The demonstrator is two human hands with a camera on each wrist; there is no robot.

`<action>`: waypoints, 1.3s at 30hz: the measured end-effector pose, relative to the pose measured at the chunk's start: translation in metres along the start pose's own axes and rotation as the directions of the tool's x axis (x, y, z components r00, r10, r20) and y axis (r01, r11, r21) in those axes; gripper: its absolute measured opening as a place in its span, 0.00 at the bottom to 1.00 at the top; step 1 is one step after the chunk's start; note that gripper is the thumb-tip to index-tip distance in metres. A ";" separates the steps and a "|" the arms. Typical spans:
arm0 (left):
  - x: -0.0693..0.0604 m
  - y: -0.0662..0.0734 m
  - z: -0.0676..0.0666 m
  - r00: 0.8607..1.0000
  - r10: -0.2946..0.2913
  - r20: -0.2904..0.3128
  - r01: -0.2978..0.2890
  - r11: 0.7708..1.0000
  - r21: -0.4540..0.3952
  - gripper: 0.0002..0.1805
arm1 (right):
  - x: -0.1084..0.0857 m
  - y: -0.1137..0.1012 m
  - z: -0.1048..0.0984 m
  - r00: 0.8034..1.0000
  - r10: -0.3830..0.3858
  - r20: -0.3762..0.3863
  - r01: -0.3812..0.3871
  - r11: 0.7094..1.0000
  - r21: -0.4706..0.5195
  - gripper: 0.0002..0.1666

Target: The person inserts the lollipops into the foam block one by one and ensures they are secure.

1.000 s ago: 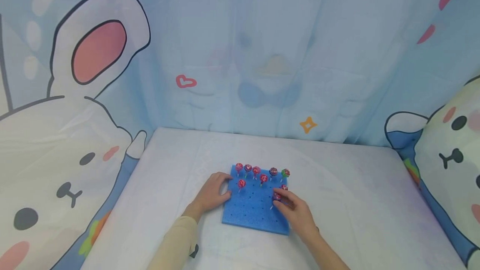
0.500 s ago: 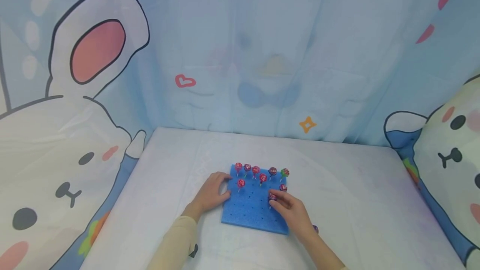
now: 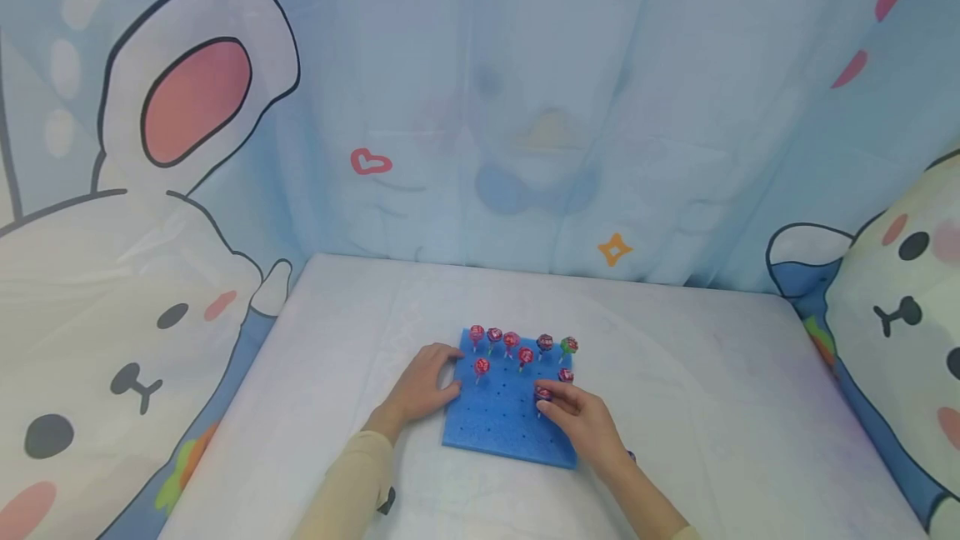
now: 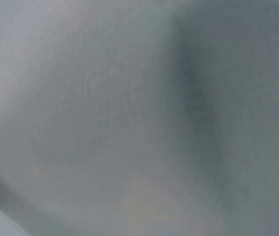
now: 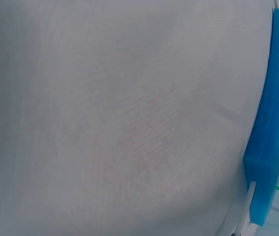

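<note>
In the head view, a blue foam board [image 3: 502,432] dotted with small holes lies on the white table, with several wrapped lollipops standing in its far part. My right hand [image 3: 591,427] pinches a purple-wrapped lollipop [image 3: 542,394] between thumb and fingers over the board's right part. Whether its stick sits in a hole cannot be made out. At the left edge, my left hand [image 3: 422,382] touches the board with thumb and fingers. A red lollipop [image 3: 482,367] stands close to that hand. The right wrist view shows the board's thick side [image 5: 272,123] and sticks rising from it.
Partly hidden behind my right wrist, another purple-wrapped lollipop [image 3: 632,456] lies on the table [image 3: 712,407]. A white stick [image 5: 246,209] shows beside the board's edge in the right wrist view. Beyond the table hangs a printed light-blue curtain [image 3: 450,65]. Blurred pale cloth [image 4: 105,123] fills the left wrist view.
My right hand has shifted slightly left with the purple lollipop, which now stands more upright. A lollipop near the right wrist has come partly into view. The left hand stays in place.
</note>
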State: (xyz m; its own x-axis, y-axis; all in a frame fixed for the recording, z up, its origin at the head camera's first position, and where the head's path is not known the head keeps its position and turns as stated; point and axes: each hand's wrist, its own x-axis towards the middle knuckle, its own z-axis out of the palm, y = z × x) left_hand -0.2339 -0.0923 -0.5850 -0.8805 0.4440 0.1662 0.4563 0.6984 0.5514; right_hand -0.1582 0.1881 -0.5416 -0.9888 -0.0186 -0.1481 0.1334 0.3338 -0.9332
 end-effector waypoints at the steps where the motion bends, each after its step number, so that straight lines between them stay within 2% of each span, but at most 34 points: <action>1: 0.000 0.000 0.000 1.000 0.001 -0.001 -0.001 1.000 0.000 0.26 | 0.000 0.000 0.000 1.000 0.000 0.000 0.000 1.000 -0.003 0.19; 8: 0.000 -0.004 0.002 1.000 0.004 -0.007 -0.004 1.000 0.000 0.26 | 0.002 0.005 0.001 1.000 -0.011 0.004 0.011 1.000 -0.010 0.19; 17: 0.000 -0.007 0.004 1.000 0.001 -0.010 -0.001 1.000 -0.003 0.26 | -0.004 0.008 -0.003 1.000 -0.003 -0.002 0.003 0.999 0.033 0.19; 28: 0.000 -0.002 0.001 1.000 -0.022 0.004 0.022 1.000 -0.011 0.26 | -0.004 0.008 -0.005 1.000 0.011 0.018 -0.013 0.993 0.117 0.23; 33: 0.001 -0.002 0.001 1.000 -0.017 0.000 0.017 1.000 -0.012 0.26 | -0.007 0.006 -0.008 1.000 -0.011 0.018 0.010 0.996 0.087 0.25; 39: 0.001 -0.003 0.002 1.000 -0.023 0.006 0.023 1.000 -0.008 0.26 | -0.014 0.003 -0.017 1.000 0.000 0.000 0.000 0.998 0.070 0.26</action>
State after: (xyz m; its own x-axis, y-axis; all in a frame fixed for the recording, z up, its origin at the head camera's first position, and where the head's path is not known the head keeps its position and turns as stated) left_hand -0.2355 -0.0925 -0.5883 -0.8899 0.4313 0.1489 0.4350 0.7036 0.5620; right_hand -0.1455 0.2055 -0.5369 -0.9889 -0.0184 -0.1476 0.1374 0.2669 -0.9539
